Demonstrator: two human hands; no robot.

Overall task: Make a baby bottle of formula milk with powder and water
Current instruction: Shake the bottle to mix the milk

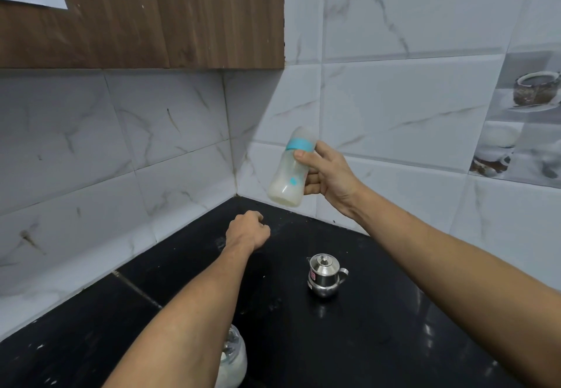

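Bottle filled and capped, up in my right hand.

Translucent plastic baby bottle with a teal collar [287, 172] sits tilted in the grip of my right hand [329, 175], raised in front of the far tiled wall, well above the black stone counter [394, 333]. It holds cloudy white liquid, so powder and water look to be in. I judge only mixing and setting it down remain. My left hand [249, 229] is curled in a fist low over the counter, with nothing visible in it. The small lidded steel pot [325, 276] stands near and to the right. The bottle's top is blurred, so I can't make out the teat. The glass jar of white powder [235, 357] is mostly hidden by my left forearm and cut off at the near edge, so I can't tell whether it has a lid.
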